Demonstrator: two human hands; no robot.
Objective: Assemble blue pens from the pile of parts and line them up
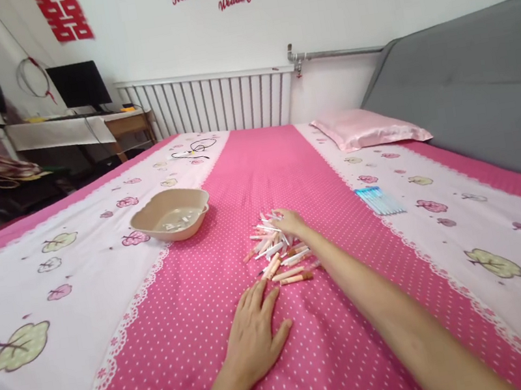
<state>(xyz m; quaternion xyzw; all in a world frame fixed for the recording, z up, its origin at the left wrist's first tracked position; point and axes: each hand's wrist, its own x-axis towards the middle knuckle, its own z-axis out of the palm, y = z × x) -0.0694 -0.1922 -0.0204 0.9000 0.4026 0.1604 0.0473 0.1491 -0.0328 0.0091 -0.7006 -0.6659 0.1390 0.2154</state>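
A loose pile of slim pens or markers [273, 246], white, pink and peach-orange, lies on the pink dotted bedspread in front of me. My right hand [288, 222] reaches over its far right side, fingers bent down among the pens. What is between those fingertips is hidden. My left hand [256, 337] rests palm down on the bedspread, its fingers apart and holding nothing. Its fingertips are just short of the nearest pens. Some of the near pens, such as the peach one with a brown end [296, 278], lie roughly sideways.
Left of the pile stands a beige plastic basin [172, 232] with small whitish pieces inside. A row of blue-topped pens [381, 200] lies to the right. Farther off are a pink pillow [368, 127], a black cable [201, 146] and a grey headboard [470, 82].
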